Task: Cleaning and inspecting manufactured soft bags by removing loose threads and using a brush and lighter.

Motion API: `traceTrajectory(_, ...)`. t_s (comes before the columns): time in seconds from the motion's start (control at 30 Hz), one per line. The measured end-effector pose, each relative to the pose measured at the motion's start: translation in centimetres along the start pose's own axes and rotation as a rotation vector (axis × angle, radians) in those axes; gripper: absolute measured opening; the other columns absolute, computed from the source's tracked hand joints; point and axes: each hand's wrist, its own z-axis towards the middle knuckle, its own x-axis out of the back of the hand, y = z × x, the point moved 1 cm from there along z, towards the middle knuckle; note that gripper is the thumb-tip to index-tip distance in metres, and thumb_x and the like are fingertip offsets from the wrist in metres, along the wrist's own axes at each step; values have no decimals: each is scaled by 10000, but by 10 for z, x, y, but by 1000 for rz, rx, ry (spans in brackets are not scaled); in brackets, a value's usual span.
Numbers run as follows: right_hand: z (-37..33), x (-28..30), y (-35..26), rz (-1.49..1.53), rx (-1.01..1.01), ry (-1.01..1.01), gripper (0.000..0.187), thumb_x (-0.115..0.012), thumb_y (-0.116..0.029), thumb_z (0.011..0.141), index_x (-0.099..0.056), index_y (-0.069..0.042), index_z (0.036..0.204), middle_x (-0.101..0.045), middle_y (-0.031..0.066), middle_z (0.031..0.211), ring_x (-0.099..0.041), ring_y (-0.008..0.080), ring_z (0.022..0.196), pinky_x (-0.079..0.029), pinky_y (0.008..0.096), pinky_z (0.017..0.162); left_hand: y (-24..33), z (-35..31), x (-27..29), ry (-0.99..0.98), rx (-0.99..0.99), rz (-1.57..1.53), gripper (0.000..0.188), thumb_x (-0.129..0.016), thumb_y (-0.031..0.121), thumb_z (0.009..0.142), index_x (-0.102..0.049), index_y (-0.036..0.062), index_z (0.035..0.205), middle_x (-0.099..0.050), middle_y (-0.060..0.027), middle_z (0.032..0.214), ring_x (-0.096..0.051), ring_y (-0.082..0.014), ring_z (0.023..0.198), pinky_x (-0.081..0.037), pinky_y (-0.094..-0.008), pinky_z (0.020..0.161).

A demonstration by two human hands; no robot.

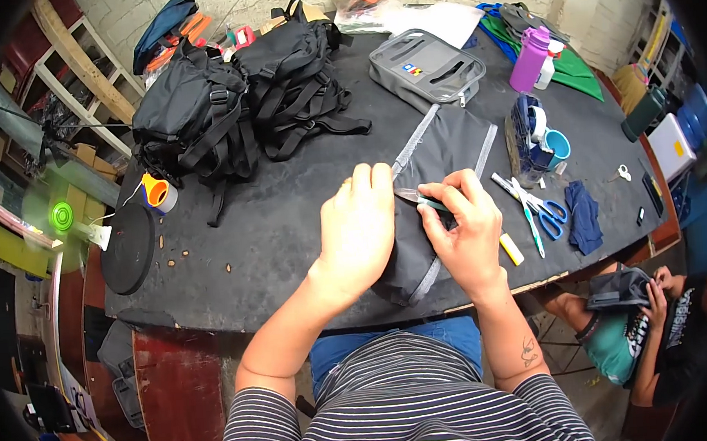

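Observation:
A dark grey fabric piece [427,154] with lighter frayed seam edges lies on the table in front of me. My left hand [358,232] is closed at its left seam; the fingertips are pressed together there, partly hiding the cloth they grip. Between the thumb and fingers of my right hand [466,227] is a small pair of thread snips [408,194], metal-bladed with a teal handle. Their tip points left and meets the seam beside my left fingers. Part of the handle is hidden by my right hand.
Black backpacks [194,109] fill the table's far left. A grey zippered bag [421,72] lies beyond the fabric. Rightward are a tape dispenser [520,139], blue-handled scissors [548,219], a yellow marker [511,250] and a purple bottle [530,59]. Another person [663,313] sits at right holding dark cloth.

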Motion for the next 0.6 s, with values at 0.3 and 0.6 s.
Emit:
traceTrajectory(0.3,0,5,3,7,23,-15,192,-716,-50,672,-668,-52,858,-538,55,806,-566,238,690,-450,359,617,-27,-2,-14,-298,384,-741,56,-418,33,941,-435,-4,902,-525,-134,762,-486,-243,666,-424,-343,667)
traceTrajectory(0.6,0,4,2,-3,57,-14,207,-718,-58,660,-668,-56,861,-542,53,811,-562,238,687,-440,360,609,-28,-5,-16,-225,403,-834,102,-424,32,950,-427,4,852,-448,-86,788,-417,-182,724,-380,-282,693)
